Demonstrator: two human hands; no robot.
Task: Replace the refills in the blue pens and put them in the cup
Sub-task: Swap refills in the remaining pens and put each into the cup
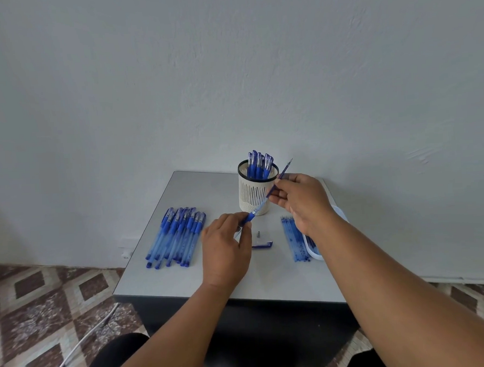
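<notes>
My left hand (227,247) grips a blue pen barrel (251,217) by its rubber grip end. My right hand (300,200) pinches a thin blue refill (281,177) that slants up to the right, its lower end at the barrel's mouth. Behind them stands a cream slotted cup (256,192) holding several capped blue pens (259,165). A row of several capped blue pens (176,236) lies on the table's left. Loose refills (293,241) lie on the right, partly under my right forearm. A pen cap (262,245) and a small metal tip (258,234) lie between my hands.
The small grey table (184,281) stands against a white wall. A white tray (313,249) sits at its right edge, mostly hidden by my arm. A white cable (83,340) runs over the patterned floor at the left.
</notes>
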